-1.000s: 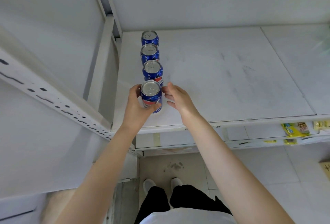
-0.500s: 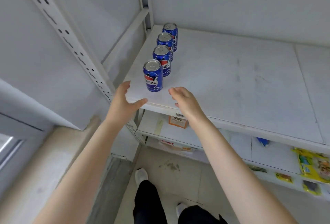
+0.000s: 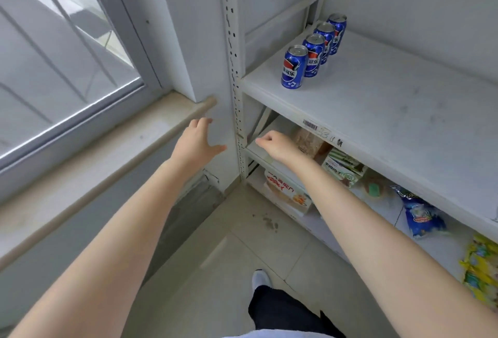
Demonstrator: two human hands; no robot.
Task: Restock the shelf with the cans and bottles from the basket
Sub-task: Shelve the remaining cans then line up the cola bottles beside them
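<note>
Several blue cola cans stand in a single row along the left side of the white shelf board (image 3: 377,100); the front can (image 3: 293,69) is nearest the edge. My left hand (image 3: 195,142) hangs below and left of the shelf with fingers spread and nothing in it. My right hand (image 3: 277,145) is lower than the can shelf, in front of the shelf below, with its fingers loosely curled and empty. Both hands are well apart from the cans. No basket is in view.
A perforated white upright post (image 3: 234,68) stands between my hands. A window (image 3: 62,49) and its sill (image 3: 107,154) lie to the left. Lower shelves hold snack boxes (image 3: 288,195) and packets (image 3: 420,216). My shoe (image 3: 261,278) rests on the tiled floor.
My left hand let go of the front can and both hands dropped below the shelf edge. The view swung left, bringing the window and lower shelves into sight.
</note>
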